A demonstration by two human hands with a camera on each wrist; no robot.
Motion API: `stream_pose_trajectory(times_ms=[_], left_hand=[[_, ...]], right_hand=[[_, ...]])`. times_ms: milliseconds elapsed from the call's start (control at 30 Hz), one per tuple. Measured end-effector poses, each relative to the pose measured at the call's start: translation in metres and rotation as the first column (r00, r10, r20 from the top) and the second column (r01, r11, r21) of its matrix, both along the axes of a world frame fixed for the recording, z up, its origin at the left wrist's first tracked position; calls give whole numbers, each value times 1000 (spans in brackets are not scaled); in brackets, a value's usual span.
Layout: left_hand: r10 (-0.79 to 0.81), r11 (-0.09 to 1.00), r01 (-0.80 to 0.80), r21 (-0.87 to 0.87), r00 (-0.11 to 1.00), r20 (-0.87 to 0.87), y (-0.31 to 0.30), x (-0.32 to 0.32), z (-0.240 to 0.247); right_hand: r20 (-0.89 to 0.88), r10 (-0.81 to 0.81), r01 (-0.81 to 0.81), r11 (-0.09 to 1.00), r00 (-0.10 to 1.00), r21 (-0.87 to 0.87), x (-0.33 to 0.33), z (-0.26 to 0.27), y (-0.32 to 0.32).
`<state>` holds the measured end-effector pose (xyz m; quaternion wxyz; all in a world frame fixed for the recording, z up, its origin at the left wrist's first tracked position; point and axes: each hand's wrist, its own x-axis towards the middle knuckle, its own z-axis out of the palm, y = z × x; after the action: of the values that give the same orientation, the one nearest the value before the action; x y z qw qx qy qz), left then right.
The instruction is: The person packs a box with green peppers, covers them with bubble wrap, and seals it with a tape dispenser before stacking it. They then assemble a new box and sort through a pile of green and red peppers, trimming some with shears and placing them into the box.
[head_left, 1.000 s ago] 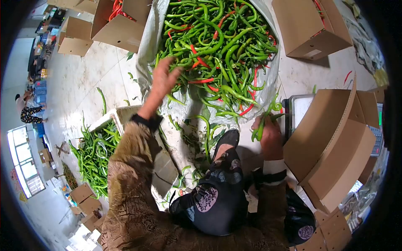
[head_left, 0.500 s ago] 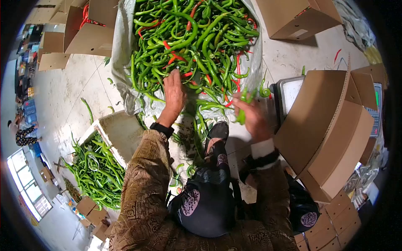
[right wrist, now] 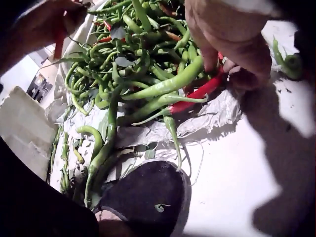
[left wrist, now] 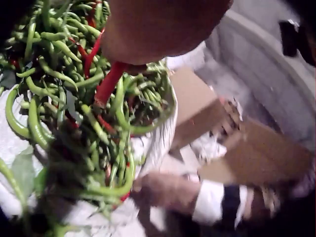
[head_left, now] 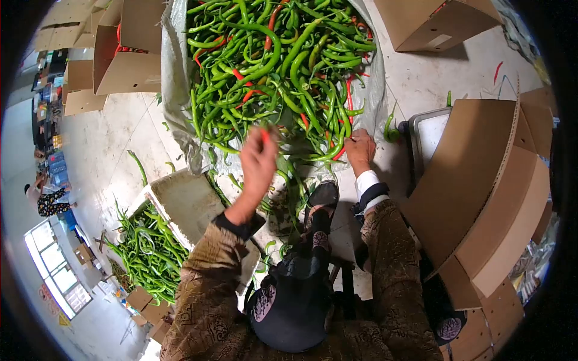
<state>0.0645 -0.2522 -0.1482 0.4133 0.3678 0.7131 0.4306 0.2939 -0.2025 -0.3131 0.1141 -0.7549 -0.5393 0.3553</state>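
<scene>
A heap of long chili peppers (head_left: 259, 66), mostly green with some red, lies on a whitish sack (head_left: 177, 90). My left hand (head_left: 257, 165) is raised over the heap's near edge and pinches a red chili (left wrist: 109, 85). At the sack's near right corner is my right hand (head_left: 360, 149). Its fingers (right wrist: 212, 54) pinch the end of another red chili (right wrist: 202, 94), which lies beside a pale green chili (right wrist: 168, 84). Part of that red chili is hidden under the fingers.
A foam box (head_left: 186, 201) stands at the left, with green chilies (head_left: 150, 246) beyond it. To the right, an open cardboard box (head_left: 463, 174) sits on a scale (head_left: 427, 129). A curled green chili (head_left: 391, 131) lies on the floor by the scale. My shoe (head_left: 325, 195) is close to the sack.
My left hand moved from the left to the heap's near edge, then rose with a red chili. My right hand let go of the green chilies it held and reached to the sack's corner.
</scene>
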Motion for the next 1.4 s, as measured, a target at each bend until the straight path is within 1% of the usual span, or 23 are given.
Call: stream_pose_trajectory(times_ms=[67, 133, 267, 333, 400, 467, 533, 633, 667, 767, 833, 867, 900, 933, 967, 1033, 1067, 1100, 1133, 1200, 1233, 1300, 1400], left_hand=[[287, 946, -296, 131, 954, 81, 47, -27, -27], [398, 903, -430, -13, 823, 406, 85, -38, -47], [313, 946, -307, -107, 949, 36, 128, -23, -58], [-18, 947, 96, 306, 969, -248, 115, -8, -48], [-180, 892, 355, 281, 848, -498, 89, 3, -11], [-153, 952, 216, 215, 950, -273, 70, -12, -16], [170, 985, -167, -39, 981, 91, 56, -21, 3], [146, 978, -133, 162, 987, -72, 34, -6, 63], [125, 986, -117, 116, 990, -64, 24, -6, 82], [81, 987, -77, 137, 996, -22, 2, 12, 130], [-49, 998, 47, 37, 997, 60, 0, 24, 132], [-46, 997, 58, -48, 974, 220, 6, 38, 125], [24, 982, 54, -181, 916, 401, 10, 53, 119], [2, 989, 75, -128, 856, 516, 7, 61, 90], [-25, 986, 115, -124, 824, 566, 11, 75, 86], [-201, 973, 230, -3, 856, 476, 22, 88, 78], [-280, 959, 273, 79, 865, 417, 31, 91, 75], [-327, 929, 324, 180, 945, -14, 46, 81, 58], [-276, 878, 410, 247, 855, -440, 64, 67, 37], [-153, 869, 492, 58, 379, -913, 100, 48, 24], [-157, 868, 493, 56, 380, -911, 110, 42, 6], [-296, 827, 501, -253, 6, -955, 123, 29, -34], [-270, 830, 516, -212, 38, -962, 131, 23, -45]], right_hand=[[57, -4, 0, 998, 998, 63, -8, 1, -4], [112, 15, -27, 995, 994, 98, -15, 18, -5], [21, 90, -91, 991, 996, 95, -4, 23, -2], [-59, -18, 24, 993, 998, 112, 4, 26, -4], [-314, -235, 298, 939, 920, 171, 22, 27, -9], [-256, -184, 269, 895, 949, 355, 31, 52, -7], [-189, -133, 215, 821, 973, 529, 37, 80, -5], [-554, -309, 409, 910, 773, 64, 49, 109, -3], [-559, -304, 407, 911, 772, 68, 49, 118, -3], [-828, -289, 254, 950, 481, -184, 33, 181, -15], [-960, -20, 15, 1000, 281, -17, 10, 212, -23], [-977, -27, -141, 988, 211, -58, 2, 232, -23], [-955, 66, -209, 978, 290, 4, -11, 233, -28], [-918, 160, -277, 959, 364, 57, -20, 227, -32], [-946, -2, -273, 957, 324, -95, -19, 214, -34], [-919, -174, -195, 947, 354, -255, -9, 205, -34], [-897, -376, -105, 907, 233, -408, -7, 187, -35], [-884, -417, -68, 896, 214, -439, 3, 177, -37], [-868, -457, -28, 882, 193, -470, 12, 175, -38], [-887, -436, 11, 898, 152, -439, 25, 172, -44], [-879, -452, 41, 891, 152, -451, 29, 166, -51], [-873, -465, 68, 885, 149, -460, 30, 158, -62], [-807, -560, 133, 829, 188, -544, 31, 146, -80]])
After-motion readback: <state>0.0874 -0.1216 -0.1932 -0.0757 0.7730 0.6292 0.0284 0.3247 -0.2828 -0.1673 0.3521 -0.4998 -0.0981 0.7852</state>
